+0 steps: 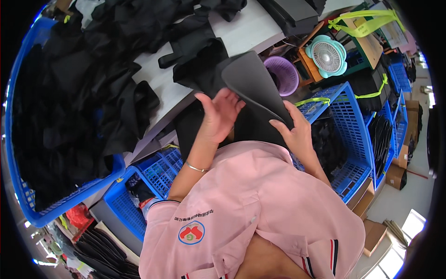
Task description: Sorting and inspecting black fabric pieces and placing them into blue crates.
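A line of dark lettering [194,215] and a round blue-rimmed emblem [191,232] mark the pink shirt [274,190].

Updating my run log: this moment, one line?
right hand: holds black sheet; left hand: open by sheet, contact unclear; purple bin: right of sheet

Curved dark grey sheet [258,81], tilted

We're in a fabric workshop
We see black fabric pieces [69,88] heaped in a blue crate [39,217] at left, a worktable [239,28] at top, latticed blue baskets [350,125] at right.
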The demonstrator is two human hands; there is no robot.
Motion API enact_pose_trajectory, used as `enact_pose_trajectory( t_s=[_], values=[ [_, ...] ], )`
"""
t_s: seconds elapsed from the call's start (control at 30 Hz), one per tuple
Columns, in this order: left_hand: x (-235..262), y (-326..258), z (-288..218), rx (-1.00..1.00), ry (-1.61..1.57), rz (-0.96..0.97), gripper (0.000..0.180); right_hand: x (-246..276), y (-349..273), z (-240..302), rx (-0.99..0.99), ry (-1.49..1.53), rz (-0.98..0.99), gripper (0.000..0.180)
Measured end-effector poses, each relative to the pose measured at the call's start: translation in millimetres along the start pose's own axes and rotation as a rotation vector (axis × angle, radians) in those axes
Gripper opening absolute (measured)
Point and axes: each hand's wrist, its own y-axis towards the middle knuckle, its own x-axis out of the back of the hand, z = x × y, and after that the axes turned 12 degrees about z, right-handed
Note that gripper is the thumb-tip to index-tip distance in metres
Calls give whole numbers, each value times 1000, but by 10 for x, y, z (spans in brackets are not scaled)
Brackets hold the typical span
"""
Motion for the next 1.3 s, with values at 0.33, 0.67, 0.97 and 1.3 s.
enact_pose_trajectory(
  t_s=[0.33,0.67,0.97,1.3],
  values=[
    [46,-355,-571,251,28,-205,18,285,39,-253,282,-337,128,34],
    [83,-345,-641,-360,1111,-685,13,63,159,-158,235,-171,144,22],
    [602,72,-622,-162,1470,-732,30,-421,437,28,157,22,347,44],
    [-61,406,-446,-338,1836,-102,27,-497,745,203,89,-56,162,48]
  ],
)
